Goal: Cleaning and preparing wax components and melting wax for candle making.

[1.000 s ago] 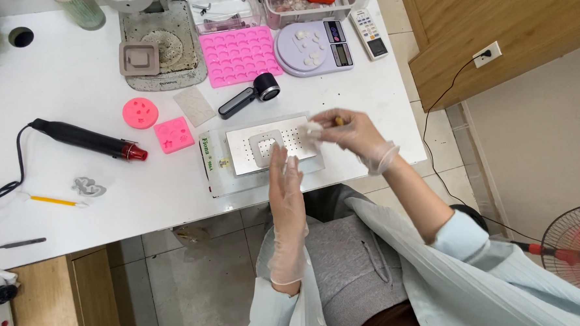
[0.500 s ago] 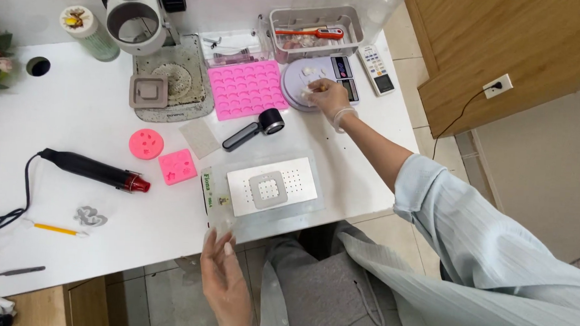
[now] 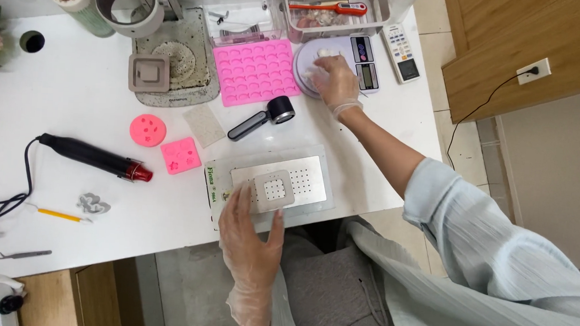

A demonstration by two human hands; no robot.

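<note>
Your left hand [image 3: 251, 236] lies palm down at the near edge of the white table [image 3: 78, 88], fingers spread and loose, gripping nothing. Its fingertips rest on the metal plate [image 3: 305, 183] with rows of small holes, and the small square grey block [image 3: 274, 190] sits on that plate between your forefinger and thumb, touching or just beside them; I cannot tell whether you press on it. The wrist runs straight back toward your body, with a thin clear glove over the hand. Your right hand [image 3: 333, 80] is stretched far across the table, arm nearly straight, sleeve pushed up the forearm. It is also gloved, palm down, fingers curled over the round white kitchen scale [image 3: 308, 56], with small white pieces [image 3: 327, 52] just beyond the fingertips; whether the fingers pinch one of them cannot be told. Just left of those fingers lies the pink mould tray [image 3: 255, 70], and nearer your wrist the black handheld magnifier [image 3: 266, 116]. Well away from your left fingers, to their left, lies the black heat tool [image 3: 94, 158] with a red tip.
</note>
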